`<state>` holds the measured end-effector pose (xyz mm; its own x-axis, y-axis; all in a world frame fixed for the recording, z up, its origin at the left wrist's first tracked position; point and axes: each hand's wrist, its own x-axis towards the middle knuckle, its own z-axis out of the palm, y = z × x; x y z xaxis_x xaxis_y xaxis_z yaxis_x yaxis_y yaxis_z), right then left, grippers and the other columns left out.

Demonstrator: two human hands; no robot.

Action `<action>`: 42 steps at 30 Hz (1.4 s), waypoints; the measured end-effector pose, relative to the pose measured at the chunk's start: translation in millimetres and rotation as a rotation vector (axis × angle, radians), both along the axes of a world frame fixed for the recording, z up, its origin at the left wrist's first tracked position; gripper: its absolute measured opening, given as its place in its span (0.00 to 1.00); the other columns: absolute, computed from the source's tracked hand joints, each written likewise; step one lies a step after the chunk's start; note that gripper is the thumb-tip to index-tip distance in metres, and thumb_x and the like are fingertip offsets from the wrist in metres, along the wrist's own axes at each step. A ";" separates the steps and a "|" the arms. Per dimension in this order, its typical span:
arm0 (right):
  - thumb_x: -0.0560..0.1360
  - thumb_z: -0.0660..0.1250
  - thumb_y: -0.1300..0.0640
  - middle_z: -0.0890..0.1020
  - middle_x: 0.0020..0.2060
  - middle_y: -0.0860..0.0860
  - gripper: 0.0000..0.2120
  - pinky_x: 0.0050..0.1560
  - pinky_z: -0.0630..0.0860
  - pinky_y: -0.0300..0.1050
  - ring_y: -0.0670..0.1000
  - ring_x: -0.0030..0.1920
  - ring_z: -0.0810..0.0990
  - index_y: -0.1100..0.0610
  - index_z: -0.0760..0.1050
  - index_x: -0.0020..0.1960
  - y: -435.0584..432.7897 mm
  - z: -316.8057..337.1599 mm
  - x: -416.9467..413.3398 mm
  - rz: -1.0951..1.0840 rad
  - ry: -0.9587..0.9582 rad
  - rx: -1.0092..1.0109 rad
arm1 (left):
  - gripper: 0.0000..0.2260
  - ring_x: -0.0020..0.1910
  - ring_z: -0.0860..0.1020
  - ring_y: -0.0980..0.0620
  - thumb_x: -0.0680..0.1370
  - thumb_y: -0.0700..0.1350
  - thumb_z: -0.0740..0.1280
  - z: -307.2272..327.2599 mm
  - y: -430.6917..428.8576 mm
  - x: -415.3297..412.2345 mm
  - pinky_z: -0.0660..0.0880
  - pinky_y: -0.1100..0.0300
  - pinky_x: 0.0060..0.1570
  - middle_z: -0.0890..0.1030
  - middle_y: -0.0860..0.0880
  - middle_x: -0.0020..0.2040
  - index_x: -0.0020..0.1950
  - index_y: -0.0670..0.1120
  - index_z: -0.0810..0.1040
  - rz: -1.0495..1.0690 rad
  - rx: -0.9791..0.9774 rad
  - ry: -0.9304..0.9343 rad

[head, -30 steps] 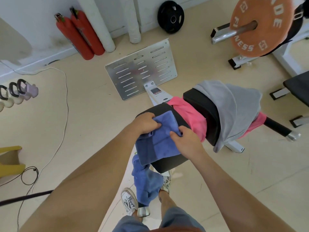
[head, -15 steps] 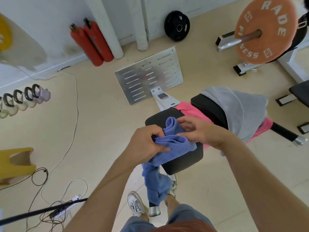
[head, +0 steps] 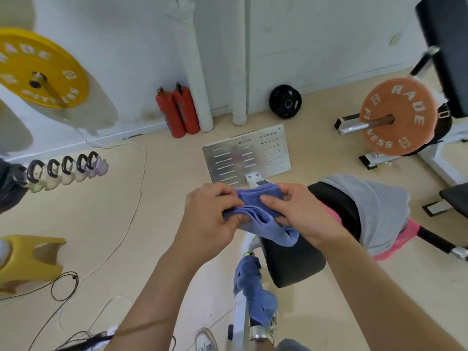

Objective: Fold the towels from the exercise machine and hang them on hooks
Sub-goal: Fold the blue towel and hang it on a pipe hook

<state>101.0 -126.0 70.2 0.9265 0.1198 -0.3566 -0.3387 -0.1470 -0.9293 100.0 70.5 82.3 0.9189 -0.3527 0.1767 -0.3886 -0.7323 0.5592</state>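
Observation:
A blue towel (head: 255,211), folded into layers, is held in the air in front of me. My left hand (head: 210,216) pinches its left side and my right hand (head: 301,214) grips its right side. A second blue towel (head: 255,297) hangs bunched on a bar below. To the right, a grey towel (head: 377,209) drapes over the machine's black pad (head: 339,206), with a pink towel (head: 402,239) under it. Another black pad (head: 291,264) sits below my right hand. No hooks are visible.
A slotted metal footplate (head: 253,155) lies on the floor ahead. Two red extinguishers (head: 177,112) stand at the wall beside white padded pipes. An orange weight plate (head: 397,117) is at right, a yellow plate (head: 40,69) at left. Kettlebells (head: 65,171) and loose cables (head: 136,178) lie left.
Both hands have lifted the blue towel off the black pad and folded it smaller between them. My view has tilted up toward the wall.

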 end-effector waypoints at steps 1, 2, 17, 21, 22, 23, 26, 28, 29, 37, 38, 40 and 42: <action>0.78 0.65 0.57 0.86 0.47 0.54 0.09 0.56 0.80 0.54 0.52 0.50 0.84 0.56 0.81 0.56 8.8 7.1 -4.2 0.010 -0.035 -0.021 | 0.06 0.40 0.74 0.55 0.70 0.51 0.67 8.1 3.3 -3.3 0.68 0.59 0.42 0.80 0.56 0.41 0.43 0.51 0.81 -0.010 -0.017 0.025; 0.79 0.63 0.56 0.86 0.45 0.53 0.09 0.53 0.80 0.48 0.48 0.47 0.84 0.55 0.82 0.55 18.1 15.2 -8.4 0.018 -0.063 -0.040 | 0.06 0.39 0.74 0.54 0.71 0.50 0.65 13.3 7.2 -6.4 0.68 0.59 0.40 0.81 0.55 0.39 0.44 0.52 0.80 -0.008 -0.044 0.054; 0.75 0.68 0.62 0.85 0.45 0.45 0.12 0.49 0.78 0.35 0.43 0.48 0.83 0.46 0.81 0.52 114.1 71.8 -44.4 0.067 -0.356 -0.152 | 0.03 0.43 0.77 0.60 0.72 0.47 0.73 50.0 84.1 -24.0 0.73 0.66 0.41 0.81 0.57 0.40 0.42 0.53 0.80 0.158 -0.268 0.039; 0.73 0.69 0.62 0.85 0.45 0.46 0.12 0.50 0.79 0.43 0.44 0.47 0.82 0.50 0.80 0.54 129.3 86.0 -37.6 0.215 -0.472 -0.324 | 0.15 0.52 0.74 0.66 0.68 0.44 0.76 67.5 115.7 -22.4 0.68 0.75 0.50 0.78 0.59 0.52 0.50 0.54 0.75 0.076 -0.264 0.082; 0.72 0.70 0.62 0.85 0.44 0.47 0.12 0.50 0.79 0.44 0.45 0.46 0.83 0.50 0.79 0.53 132.8 91.5 -35.6 0.240 -0.483 -0.325 | 0.19 0.52 0.75 0.65 0.69 0.45 0.75 73.8 121.8 -21.9 0.70 0.72 0.51 0.79 0.59 0.52 0.55 0.56 0.72 0.035 -0.264 0.165; 0.71 0.71 0.63 0.85 0.43 0.49 0.11 0.49 0.79 0.45 0.47 0.45 0.83 0.51 0.78 0.52 136.9 97.9 -34.0 0.254 -0.500 -0.310 | 0.22 0.51 0.77 0.61 0.70 0.46 0.74 79.5 127.2 -20.9 0.73 0.67 0.50 0.81 0.58 0.49 0.59 0.57 0.70 -0.008 -0.260 0.228; 0.70 0.74 0.61 0.82 0.41 0.49 0.13 0.45 0.77 0.41 0.47 0.43 0.81 0.51 0.71 0.47 150.1 114.5 -28.5 0.234 -0.551 -0.296 | 0.14 0.45 0.82 0.56 0.73 0.42 0.73 89.8 144.1 -17.5 0.76 0.63 0.46 0.84 0.53 0.43 0.56 0.53 0.78 -0.062 -0.378 0.306; 0.68 0.75 0.57 0.77 0.43 0.44 0.16 0.42 0.71 0.35 0.39 0.39 0.76 0.50 0.68 0.47 160.2 121.5 -26.6 0.234 -0.573 -0.361 | 0.08 0.44 0.82 0.57 0.73 0.38 0.72 91.1 157.2 -18.7 0.75 0.64 0.44 0.85 0.52 0.43 0.47 0.51 0.83 -0.042 -0.485 0.319; 0.67 0.76 0.55 0.76 0.44 0.44 0.18 0.40 0.70 0.34 0.37 0.38 0.75 0.49 0.67 0.47 165.7 125.2 -26.1 0.251 -0.574 -0.397 | 0.08 0.44 0.82 0.56 0.73 0.37 0.71 90.3 164.3 -20.0 0.75 0.64 0.44 0.85 0.52 0.42 0.45 0.51 0.83 -0.033 -0.509 0.300; 0.68 0.70 0.49 0.82 0.40 0.50 0.09 0.44 0.78 0.52 0.52 0.42 0.80 0.50 0.78 0.45 198.9 143.9 -12.9 0.454 -0.426 -0.627 | 0.13 0.49 0.81 0.56 0.77 0.35 0.64 101.7 221.6 -22.6 0.76 0.64 0.49 0.84 0.54 0.46 0.50 0.53 0.80 0.088 -0.735 0.209; 0.69 0.69 0.49 0.82 0.40 0.50 0.08 0.45 0.77 0.54 0.52 0.43 0.80 0.51 0.78 0.45 205.8 145.7 -9.5 0.435 -0.443 -0.612 | 0.14 0.49 0.81 0.57 0.78 0.34 0.62 104.3 229.7 -21.4 0.76 0.64 0.50 0.84 0.54 0.46 0.51 0.53 0.80 0.136 -0.742 0.204; 0.71 0.67 0.53 0.80 0.36 0.44 0.02 0.41 0.75 0.49 0.46 0.40 0.78 0.48 0.77 0.43 218.9 147.4 -4.1 0.363 -0.506 -0.548 | 0.15 0.49 0.80 0.58 0.78 0.32 0.60 107.9 239.5 -18.9 0.75 0.64 0.49 0.84 0.55 0.45 0.52 0.52 0.79 0.224 -0.765 0.210; 0.73 0.65 0.57 0.81 0.38 0.40 0.07 0.41 0.74 0.40 0.40 0.40 0.78 0.46 0.77 0.45 235.6 149.4 -0.4 0.299 -0.575 -0.498 | 0.14 0.48 0.79 0.59 0.77 0.34 0.60 111.3 246.0 -16.5 0.73 0.64 0.47 0.83 0.56 0.45 0.52 0.51 0.78 0.273 -0.784 0.234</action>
<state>100.6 109.6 219.6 0.9347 0.3441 0.0886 0.2906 -0.5970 -0.7478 83.5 316.5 193.6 0.9969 0.0306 0.0727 -0.0672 -0.1522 0.9861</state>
